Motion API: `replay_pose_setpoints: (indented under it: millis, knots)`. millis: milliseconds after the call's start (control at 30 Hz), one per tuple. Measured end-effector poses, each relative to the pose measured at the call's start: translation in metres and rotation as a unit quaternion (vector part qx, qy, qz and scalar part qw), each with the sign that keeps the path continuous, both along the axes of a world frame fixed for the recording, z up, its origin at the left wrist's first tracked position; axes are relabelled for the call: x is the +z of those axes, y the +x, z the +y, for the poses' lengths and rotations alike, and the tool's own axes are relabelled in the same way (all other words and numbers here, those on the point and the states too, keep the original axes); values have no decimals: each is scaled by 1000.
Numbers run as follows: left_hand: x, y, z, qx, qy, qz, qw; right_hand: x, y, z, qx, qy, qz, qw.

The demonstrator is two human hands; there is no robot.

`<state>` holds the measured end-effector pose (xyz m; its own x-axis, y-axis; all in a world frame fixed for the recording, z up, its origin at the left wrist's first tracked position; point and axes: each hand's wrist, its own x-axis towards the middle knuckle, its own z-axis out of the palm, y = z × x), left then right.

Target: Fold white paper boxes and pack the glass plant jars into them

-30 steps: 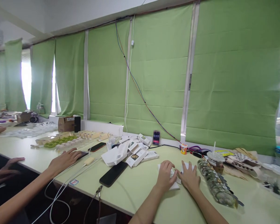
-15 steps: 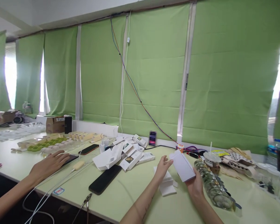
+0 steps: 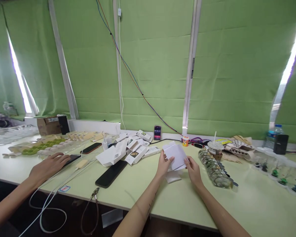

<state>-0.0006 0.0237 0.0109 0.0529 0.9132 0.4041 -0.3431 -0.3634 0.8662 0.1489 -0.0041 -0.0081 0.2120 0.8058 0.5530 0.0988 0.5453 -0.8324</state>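
Observation:
Both of my hands hold a white paper box [image 3: 176,155] above the table, its plain side facing me. My left hand [image 3: 164,163] pinches the left edge, thumb on the near face. On the right edge, my right hand [image 3: 193,169] grips with thumb and fingers. Beneath the box lies another piece of folded white card [image 3: 173,176]. Left of my hands is a heap of white cartons [image 3: 135,154], some with printed pictures. A black phone [image 3: 111,174] lies in front of that heap.
At the left, another person's hand [image 3: 48,166] rests by a phone [image 3: 72,159]. White cables [image 3: 61,184] run over the table edge. To the right stand a row of clear round containers [image 3: 215,169], a drink cup [image 3: 215,148] and several clear cups [image 3: 283,171]. A small orange-and-white tub [image 3: 185,141] sits behind.
The view has shifted, and things on the table appear higher in it. My left hand, raised beside the box before, now grips its left edge. The box faces me more squarely.

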Motion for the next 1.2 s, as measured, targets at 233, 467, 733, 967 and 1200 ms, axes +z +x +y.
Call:
replay_pose_setpoints:
  millis: [233, 467, 733, 967, 1200]
  knots:
    - [3, -1, -6, -20, -4, 14, 1000, -17, -9, -1, 0, -33, 40, 999]
    - [10, 1, -7, -12, -22, -2, 1000, -20, -9, -7, 45, -68, 87, 993]
    - [11, -4, -5, -7, -28, -19, 999, -23, -3, 3, 129, -109, 156, 973]
    - [7, -9, 1, -77, -29, -63, 995, -22, 7, 10, 193, -151, 250, 937]
    - [4, -17, 7, -113, -52, -88, 988, -20, 11, 13, 250, -185, 288, 906]
